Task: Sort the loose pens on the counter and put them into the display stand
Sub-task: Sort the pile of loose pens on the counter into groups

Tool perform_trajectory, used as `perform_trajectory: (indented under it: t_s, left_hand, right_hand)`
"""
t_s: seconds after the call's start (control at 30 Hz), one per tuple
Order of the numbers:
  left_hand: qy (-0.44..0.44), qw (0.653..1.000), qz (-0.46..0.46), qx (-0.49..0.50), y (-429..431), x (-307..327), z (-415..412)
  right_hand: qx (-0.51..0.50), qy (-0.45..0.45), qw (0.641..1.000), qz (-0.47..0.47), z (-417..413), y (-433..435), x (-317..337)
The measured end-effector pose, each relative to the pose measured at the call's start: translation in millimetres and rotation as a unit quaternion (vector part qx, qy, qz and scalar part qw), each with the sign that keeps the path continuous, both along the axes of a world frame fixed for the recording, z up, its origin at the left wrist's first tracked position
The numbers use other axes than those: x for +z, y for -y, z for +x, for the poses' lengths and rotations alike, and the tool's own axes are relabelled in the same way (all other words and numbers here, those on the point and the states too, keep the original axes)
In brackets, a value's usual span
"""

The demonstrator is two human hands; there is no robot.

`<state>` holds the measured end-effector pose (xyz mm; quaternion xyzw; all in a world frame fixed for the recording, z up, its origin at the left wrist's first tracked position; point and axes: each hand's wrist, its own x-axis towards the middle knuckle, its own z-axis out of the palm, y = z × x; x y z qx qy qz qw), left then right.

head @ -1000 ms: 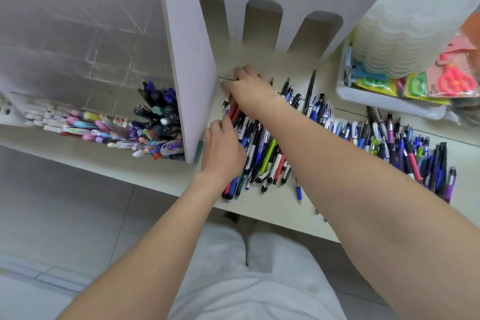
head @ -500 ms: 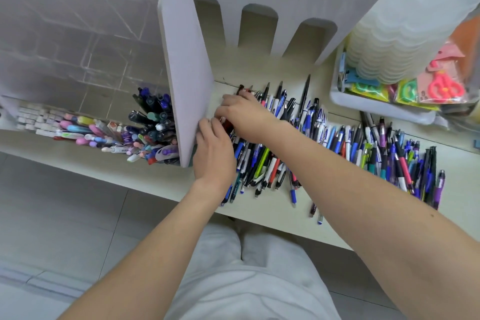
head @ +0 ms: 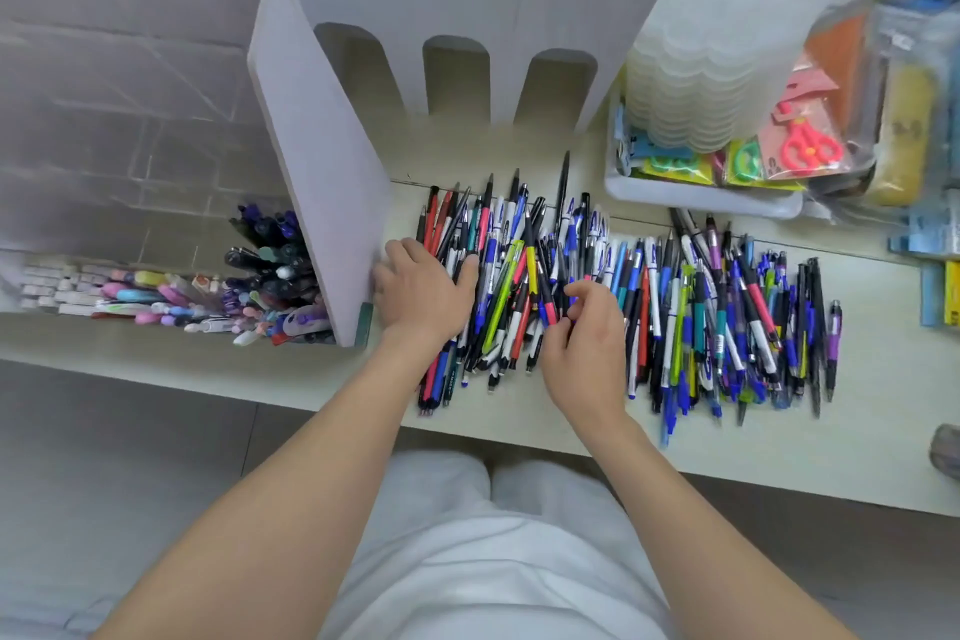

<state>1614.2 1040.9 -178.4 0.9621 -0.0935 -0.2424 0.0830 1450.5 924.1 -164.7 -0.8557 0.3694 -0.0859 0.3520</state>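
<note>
Two bare hands down on the counter [head: 519, 418], both in the pens [head: 675, 307]. Left hand [head: 423, 294] lies flat, palm down, fingers spread wide over the left end of the pile, w/ the little-finger side just beside the white divider [head: 322, 203] of the stand [head: 130, 120]. Not gripping anything. Right hand [head: 584, 338] sits mid-pile, fingers curled narrow, thumb and fingertips pinching at the pens there; can't tell which pen it has, if any.

Pens: a long loose heap across the counter's middle, running from the divider out toward the right edge, mostly lying front-to-back, some hanging close to the front edge. Blues, blacks, reds, a few greens and purples.

Stand at the counter's left: clear compartments, dark pens [head: 265, 250] standing tilted against the divider, pastel pens [head: 156, 291] lying flat further left.

Back right corner: white tray [head: 701, 200] w/ a stack of frosted tubs [head: 727, 31] and red scissors [head: 808, 146] in packaging.
</note>
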Motion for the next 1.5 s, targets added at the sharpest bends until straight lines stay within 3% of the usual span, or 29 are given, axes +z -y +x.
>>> perform_trajectory:
  t_s: [0.17, 0.27, 0.5, 0.67, 0.83, 0.97, 1.1, 1.3, 1.5]
  left_hand:
    - [-0.023, 0.999, -0.033, 0.006, 18.7, 2.1, -10.3]
    - [-0.039, 0.999, -0.024, 0.002, 28.2, 6.9, -17.7]
    - [-0.076, 0.992, -0.098, -0.023, 49.6, 8.2, -29.4]
    - [-0.098, 0.986, -0.125, -0.039, 61.2, 18.3, -36.9]
    - [-0.106, 0.98, -0.169, -0.011, 61.0, 17.3, -44.3]
    - [-0.076, 0.98, -0.184, 0.02, 57.2, 19.6, -41.6]
    - [-0.002, 0.978, -0.206, 0.022, 52.4, 18.6, -30.3]
    - [0.029, 0.987, -0.157, -0.009, 55.0, 16.8, -13.2]
    - [0.06, 0.99, -0.128, -0.012, 54.6, 15.7, -1.9]
  right_hand:
    - [-0.036, -0.099, 0.994, 0.027, -23.0, -9.4, 3.2]
    - [-0.043, -0.099, 0.993, 0.043, -23.5, -12.3, 8.8]
    - [0.058, -0.12, 0.991, 0.02, -2.8, -27.8, 2.6]
    - [0.076, -0.096, 0.992, 0.009, -0.8, -24.0, -2.9]
    - [0.01, -0.042, 0.999, -0.018, 2.8, 2.4, 5.5]
    - [0.021, -0.019, 0.99, -0.14, 48.4, 43.3, 4.1]
    - [0.094, -0.135, 0.96, -0.228, 103.7, 83.0, 4.6]
    - [0.191, -0.285, 0.902, -0.262, 160.0, 94.5, 17.2]
    - [0.165, -0.317, 0.908, -0.219, 180.3, 102.3, 12.1]
